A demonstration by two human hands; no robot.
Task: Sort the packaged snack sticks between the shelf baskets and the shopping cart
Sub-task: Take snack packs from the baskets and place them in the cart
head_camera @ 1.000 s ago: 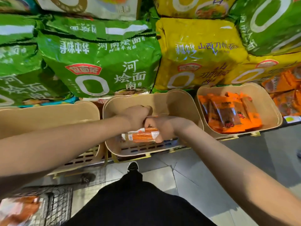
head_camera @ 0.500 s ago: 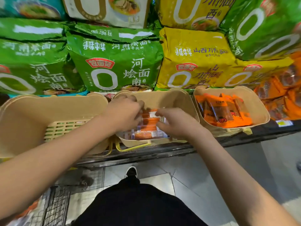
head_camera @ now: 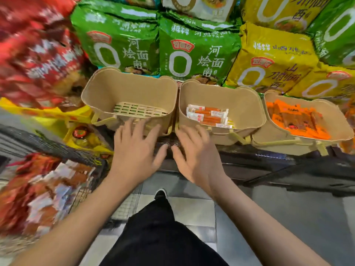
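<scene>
Left hand point(head_camera: 134, 150) and right hand point(head_camera: 194, 152) are held palm-down side by side, fingers spread, nothing gripped, forearms extended forward.

Matt plastic baskets point(head_camera: 221, 93) — glossy pkts point(head_camera: 208, 115)

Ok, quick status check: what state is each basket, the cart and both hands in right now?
Left basket: holds nothing visible.
Middle basket: holds a few snack sticks lying flat.
Right basket: filled with orange packs.
Shopping cart: packs inside, blurred.
Left hand: open, no grip on anything.
Right hand: open, holding nothing.
</scene>
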